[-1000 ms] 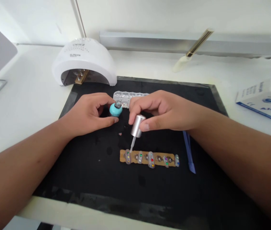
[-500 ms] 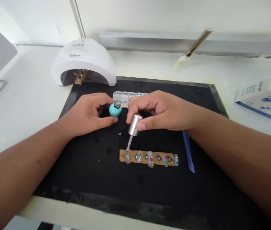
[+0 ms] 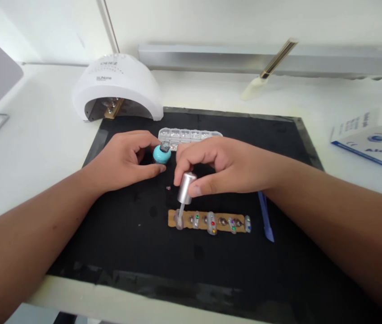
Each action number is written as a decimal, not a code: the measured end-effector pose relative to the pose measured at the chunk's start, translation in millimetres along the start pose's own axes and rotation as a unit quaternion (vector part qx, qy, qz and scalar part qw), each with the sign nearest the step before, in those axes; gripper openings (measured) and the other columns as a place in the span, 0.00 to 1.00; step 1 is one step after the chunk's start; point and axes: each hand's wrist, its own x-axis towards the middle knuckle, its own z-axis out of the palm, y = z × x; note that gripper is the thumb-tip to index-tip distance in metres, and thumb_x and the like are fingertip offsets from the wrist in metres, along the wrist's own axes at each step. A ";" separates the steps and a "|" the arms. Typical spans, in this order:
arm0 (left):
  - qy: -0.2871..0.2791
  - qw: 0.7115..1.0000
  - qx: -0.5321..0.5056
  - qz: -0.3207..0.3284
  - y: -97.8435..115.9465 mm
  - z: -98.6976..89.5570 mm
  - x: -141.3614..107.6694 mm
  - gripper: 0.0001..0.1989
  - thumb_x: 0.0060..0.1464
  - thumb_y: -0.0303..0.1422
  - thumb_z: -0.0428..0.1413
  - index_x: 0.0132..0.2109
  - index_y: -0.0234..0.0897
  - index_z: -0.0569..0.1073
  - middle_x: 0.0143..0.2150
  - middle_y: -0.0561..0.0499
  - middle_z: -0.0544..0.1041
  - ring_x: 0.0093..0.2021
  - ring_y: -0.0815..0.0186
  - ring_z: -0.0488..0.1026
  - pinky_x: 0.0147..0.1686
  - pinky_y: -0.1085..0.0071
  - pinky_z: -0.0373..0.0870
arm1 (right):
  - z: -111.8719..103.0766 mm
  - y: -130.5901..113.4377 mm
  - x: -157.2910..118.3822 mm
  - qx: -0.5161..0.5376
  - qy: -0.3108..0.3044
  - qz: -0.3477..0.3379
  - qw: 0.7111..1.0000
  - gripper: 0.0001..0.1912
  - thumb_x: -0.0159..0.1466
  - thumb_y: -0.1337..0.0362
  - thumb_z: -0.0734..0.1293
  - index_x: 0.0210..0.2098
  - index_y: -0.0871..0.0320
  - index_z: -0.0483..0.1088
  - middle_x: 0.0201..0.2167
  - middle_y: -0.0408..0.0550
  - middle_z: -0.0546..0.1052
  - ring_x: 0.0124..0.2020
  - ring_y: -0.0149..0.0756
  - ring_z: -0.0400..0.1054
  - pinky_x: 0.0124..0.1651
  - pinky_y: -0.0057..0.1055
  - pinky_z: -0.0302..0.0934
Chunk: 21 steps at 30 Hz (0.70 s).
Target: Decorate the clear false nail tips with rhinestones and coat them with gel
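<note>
My left hand (image 3: 133, 155) grips a small turquoise nail polish bottle (image 3: 162, 155), its neck uncapped and tilted a little. Between the thumb and fingers of my right hand (image 3: 211, 166) is the silver-capped nail polish brush (image 3: 186, 189). Its bristles point down onto the leftmost false nail (image 3: 179, 220), and they appear to touch it. That nail stands at the left end of a tan strip (image 3: 172, 218). Several more false nails with coloured gems sit along it, among them one with red and yellow gems (image 3: 211, 223). Metallic round mounts show between them.
A clear gem case (image 3: 195, 134) lies behind my hands, partly covered. Blue tweezers (image 3: 267, 220) rest right of the strip on the black mat (image 3: 164, 256). A white nail lamp (image 3: 118, 85), a gold-handled brush (image 3: 278, 58) and an alcohol pad box (image 3: 373, 135) stand around it.
My right hand has moved down and slightly left, bringing the brush tip from the leftmost nail's upper end onto its middle. My left hand and the bottle have stayed nearly still.
</note>
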 end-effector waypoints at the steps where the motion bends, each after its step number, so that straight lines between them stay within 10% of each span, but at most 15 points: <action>1: 0.000 1.000 0.000 0.000 0.1 0.1 -0.2 0.06 0.48 0.33 0.62 0.34 0.37 0.74 0.24 0.58 0.66 0.24 0.72 0.60 0.26 0.72 0.57 | -1.2 0.9 -0.4 -0.002 0.007 0.002 1.000 0.07 0.60 0.63 0.69 0.35 0.61 0.75 0.30 0.41 0.73 0.33 0.29 0.67 0.39 0.28 0.61; 21: -0.001 1.000 0.001 -0.001 0.2 1.2 -0.2 0.06 0.48 0.33 0.62 0.35 0.38 0.74 0.27 0.58 0.68 0.25 0.72 0.61 0.27 0.72 0.58 | -4.8 6.3 -2.2 -0.007 0.035 0.007 0.999 0.06 0.61 0.63 0.69 0.35 0.60 0.75 0.27 0.39 0.72 0.30 0.27 0.65 0.35 0.27 0.58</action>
